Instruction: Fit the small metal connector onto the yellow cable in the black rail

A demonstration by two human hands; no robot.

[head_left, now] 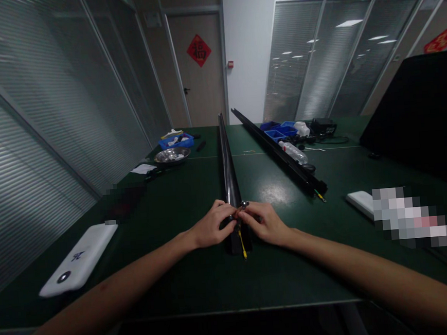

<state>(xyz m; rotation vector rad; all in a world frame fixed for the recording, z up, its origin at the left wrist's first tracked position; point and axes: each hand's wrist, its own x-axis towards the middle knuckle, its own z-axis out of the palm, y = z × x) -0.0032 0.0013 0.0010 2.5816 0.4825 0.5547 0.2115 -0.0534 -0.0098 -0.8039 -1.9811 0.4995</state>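
A long black rail (227, 162) lies lengthwise on the green table (194, 288), running away from me. Over its near end, my left hand (211, 225) and my right hand (267, 224) meet with fingertips pinched close together. Whatever small dark part sits between the fingertips is mostly hidden, and I cannot make out its kind. A small shiny metal piece (244, 204) shows just above the right fingertips. Below the hands, a yellow wire (242, 242) with a terminal at its tip hangs over the rail's end.
Another black rail (280, 155) lies at an angle to the right, with a yellow-green wire (319, 196) at its near end. Blue bins (275, 135), a plastic bottle (294, 152), a metal bowl (172, 156) and a blue tray (177, 141) stand farther back. A white device (79, 259) lies left.
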